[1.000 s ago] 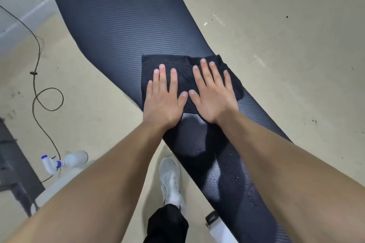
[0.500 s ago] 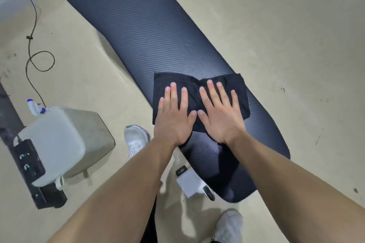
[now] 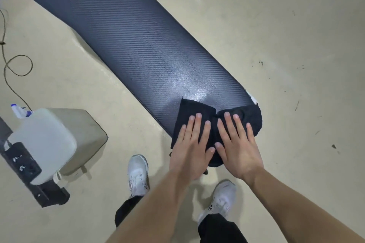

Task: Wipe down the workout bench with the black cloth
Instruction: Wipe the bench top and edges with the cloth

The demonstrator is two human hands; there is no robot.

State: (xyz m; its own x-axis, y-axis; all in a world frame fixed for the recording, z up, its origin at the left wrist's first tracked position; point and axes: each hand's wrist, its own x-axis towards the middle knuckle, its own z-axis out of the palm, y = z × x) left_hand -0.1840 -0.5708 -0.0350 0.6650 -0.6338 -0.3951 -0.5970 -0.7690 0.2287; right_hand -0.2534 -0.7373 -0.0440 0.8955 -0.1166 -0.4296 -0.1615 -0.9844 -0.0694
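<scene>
Even overhead light, glare patch on bench [image 3: 138, 45], wide-angle edge bending

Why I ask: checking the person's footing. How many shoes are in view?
2. The left shoe sits beside the near end of the bench, below the left hand; the right shoe sits below the right hand, heel under a black trouser leg. No others visible.

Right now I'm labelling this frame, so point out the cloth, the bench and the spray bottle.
cloth [image 3: 188, 108]: head view, its bare upper left part.
bench [image 3: 138, 45]: head view, bare middle of the pad.
spray bottle [image 3: 19, 111]: head view, its blue-and-white nozzle.
</scene>
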